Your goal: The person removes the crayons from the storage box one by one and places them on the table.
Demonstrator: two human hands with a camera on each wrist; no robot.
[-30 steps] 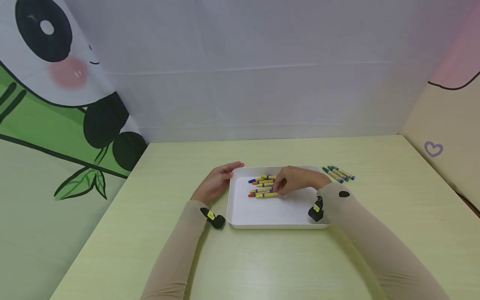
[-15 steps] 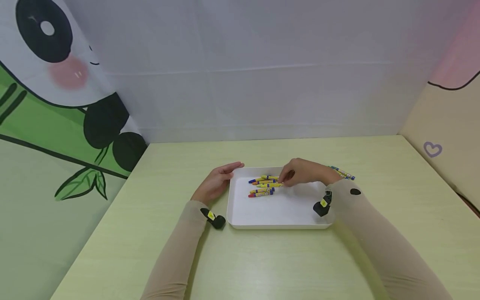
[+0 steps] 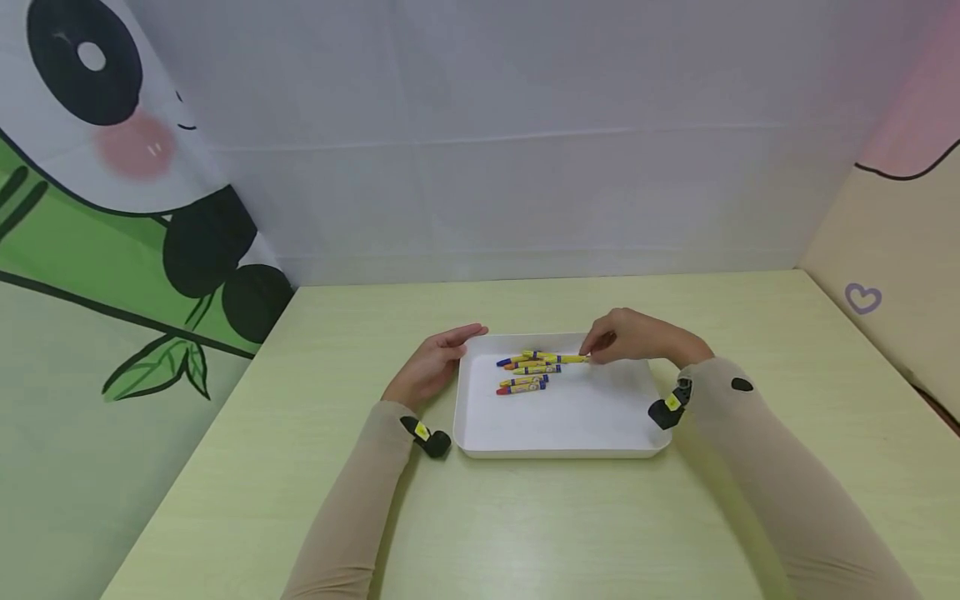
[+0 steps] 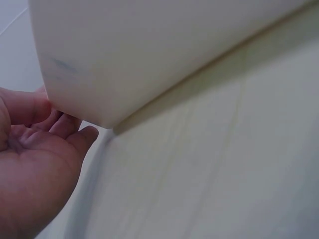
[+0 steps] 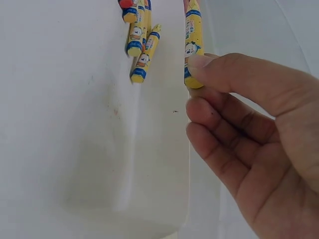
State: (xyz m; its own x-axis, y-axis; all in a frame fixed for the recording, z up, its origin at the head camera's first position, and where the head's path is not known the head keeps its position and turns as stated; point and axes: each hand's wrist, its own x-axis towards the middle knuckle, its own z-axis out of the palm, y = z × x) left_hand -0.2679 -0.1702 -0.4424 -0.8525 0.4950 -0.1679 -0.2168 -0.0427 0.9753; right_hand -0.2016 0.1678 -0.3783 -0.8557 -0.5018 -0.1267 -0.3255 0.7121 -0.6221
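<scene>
Pale wood-look table, creased grey backdrop behind it, big-eyed cartoon figure at left, purple heart outline at right

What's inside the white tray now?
Head view: crayons lie in the left half of the tray. Overlapped parts, and anything beneath them, are hidden. The right hand pinches another crayon.

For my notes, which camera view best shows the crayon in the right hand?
The right wrist view: the yellow crayon is large there, its blue bands and print visible, pinched by the right hand. The head view shows it too, but much smaller. The left wrist view shows none of it.
</scene>
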